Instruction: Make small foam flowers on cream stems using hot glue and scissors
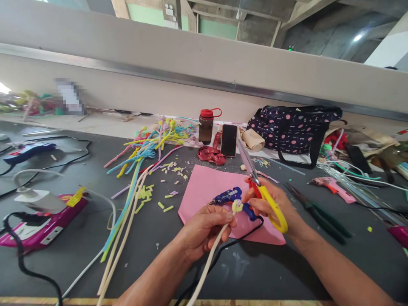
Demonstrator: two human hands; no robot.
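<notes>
My left hand [204, 231] is closed round a cream-white stem [208, 263] that runs down toward the table's near edge; a small pale yellow-white tuft [237, 206] sits at its top. My right hand [274, 204] grips scissors [259, 187] with red and yellow handles, their blades pointing up and away. Both hands hover over a pink sheet [204, 187] on the dark table. A blue glue gun [231, 197] lies on that sheet just behind the tuft.
Long coloured stems [143, 161] and cut scraps lie at the left. Green-handled pliers [318, 210], a pink glue gun [333, 187], a dotted bag [293, 127], a red-capped bottle [206, 125] and a phone [228, 140] stand behind. A magenta tool [38, 221] with cables sits left.
</notes>
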